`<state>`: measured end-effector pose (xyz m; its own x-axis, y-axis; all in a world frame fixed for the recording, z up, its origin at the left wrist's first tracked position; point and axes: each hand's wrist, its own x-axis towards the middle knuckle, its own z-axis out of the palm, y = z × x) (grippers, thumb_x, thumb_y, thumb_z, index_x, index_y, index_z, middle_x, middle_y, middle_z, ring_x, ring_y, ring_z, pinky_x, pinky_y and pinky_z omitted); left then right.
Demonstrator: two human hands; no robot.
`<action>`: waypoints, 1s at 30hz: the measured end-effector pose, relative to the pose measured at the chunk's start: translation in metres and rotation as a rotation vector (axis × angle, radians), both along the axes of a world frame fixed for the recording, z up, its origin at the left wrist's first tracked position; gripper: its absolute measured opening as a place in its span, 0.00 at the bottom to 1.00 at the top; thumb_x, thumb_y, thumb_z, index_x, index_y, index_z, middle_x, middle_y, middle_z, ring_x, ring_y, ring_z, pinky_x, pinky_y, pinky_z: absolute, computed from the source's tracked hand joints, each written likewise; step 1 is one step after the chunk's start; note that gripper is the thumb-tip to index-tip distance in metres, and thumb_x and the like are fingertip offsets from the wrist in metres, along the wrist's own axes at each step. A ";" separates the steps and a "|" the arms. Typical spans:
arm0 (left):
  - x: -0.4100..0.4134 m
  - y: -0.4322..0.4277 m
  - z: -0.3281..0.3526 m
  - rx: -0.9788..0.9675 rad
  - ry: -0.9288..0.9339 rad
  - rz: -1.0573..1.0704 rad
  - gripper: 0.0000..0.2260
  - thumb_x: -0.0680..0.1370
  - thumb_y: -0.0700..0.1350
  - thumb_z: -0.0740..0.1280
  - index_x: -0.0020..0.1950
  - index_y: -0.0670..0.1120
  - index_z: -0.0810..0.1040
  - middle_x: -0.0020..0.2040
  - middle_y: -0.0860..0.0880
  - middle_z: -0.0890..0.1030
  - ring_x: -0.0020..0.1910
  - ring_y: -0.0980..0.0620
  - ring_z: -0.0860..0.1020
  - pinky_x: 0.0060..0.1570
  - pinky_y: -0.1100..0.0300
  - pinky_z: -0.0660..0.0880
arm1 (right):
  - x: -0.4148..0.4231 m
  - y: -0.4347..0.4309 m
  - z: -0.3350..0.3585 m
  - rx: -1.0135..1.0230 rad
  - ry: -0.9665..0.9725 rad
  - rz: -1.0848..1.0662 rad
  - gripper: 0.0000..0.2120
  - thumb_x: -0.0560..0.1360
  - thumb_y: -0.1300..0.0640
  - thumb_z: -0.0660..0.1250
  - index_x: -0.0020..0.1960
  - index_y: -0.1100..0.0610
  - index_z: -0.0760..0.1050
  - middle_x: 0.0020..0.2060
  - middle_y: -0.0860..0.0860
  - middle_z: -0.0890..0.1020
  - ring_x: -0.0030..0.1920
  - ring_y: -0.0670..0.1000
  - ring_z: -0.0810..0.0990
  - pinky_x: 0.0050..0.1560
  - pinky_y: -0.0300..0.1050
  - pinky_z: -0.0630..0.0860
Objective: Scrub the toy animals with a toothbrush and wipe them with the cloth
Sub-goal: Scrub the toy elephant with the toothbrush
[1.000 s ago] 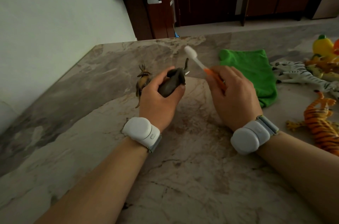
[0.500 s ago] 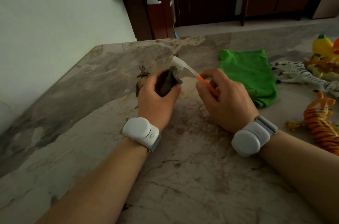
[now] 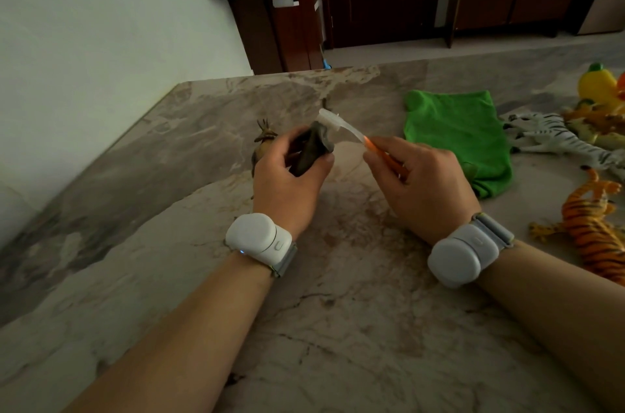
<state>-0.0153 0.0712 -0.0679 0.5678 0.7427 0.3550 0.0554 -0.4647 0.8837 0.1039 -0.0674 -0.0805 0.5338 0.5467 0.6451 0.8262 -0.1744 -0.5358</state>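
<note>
On marble table (image 3: pixel 338 328), nearest: white band on each wrist. Beyond: left hand (image 3: pixel 287 182), fingers curled round dark grey toy animal (image 3: pixel 311 152), held above tabletop; right hand (image 3: pixel 422 186), fingers pinching orange handle of toothbrush (image 3: pixel 341 126), white head touching toy's top. Behind left hand: brown crested toy (image 3: pixel 265 142). Right: tiger (image 3: pixel 592 230). Farther: green cloth (image 3: pixel 456 131), flat; white striped toy (image 3: pixel 548 135); yellow duck (image 3: pixel 597 84).
</note>
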 end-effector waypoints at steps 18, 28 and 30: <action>-0.002 0.000 0.002 0.082 -0.005 0.038 0.20 0.74 0.43 0.74 0.65 0.54 0.77 0.52 0.61 0.79 0.49 0.72 0.76 0.47 0.78 0.71 | -0.008 -0.002 0.003 0.048 0.030 0.125 0.10 0.81 0.51 0.66 0.57 0.51 0.84 0.36 0.42 0.83 0.34 0.42 0.79 0.35 0.36 0.75; -0.001 0.004 -0.002 0.010 -0.002 0.040 0.19 0.74 0.48 0.74 0.64 0.57 0.77 0.54 0.58 0.82 0.51 0.58 0.82 0.51 0.53 0.82 | -0.005 -0.001 0.001 0.042 0.028 0.112 0.10 0.80 0.49 0.67 0.58 0.50 0.83 0.35 0.44 0.82 0.34 0.43 0.78 0.35 0.39 0.74; 0.000 0.001 0.001 0.002 -0.016 0.042 0.19 0.75 0.47 0.73 0.66 0.55 0.77 0.55 0.56 0.82 0.48 0.59 0.83 0.47 0.55 0.82 | -0.002 0.001 -0.001 0.029 0.042 0.064 0.11 0.80 0.48 0.66 0.57 0.50 0.82 0.33 0.42 0.78 0.31 0.43 0.74 0.33 0.39 0.72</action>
<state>-0.0158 0.0719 -0.0667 0.5308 0.7646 0.3655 0.0608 -0.4645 0.8835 0.1021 -0.0664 -0.0812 0.5255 0.5621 0.6387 0.8117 -0.1064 -0.5742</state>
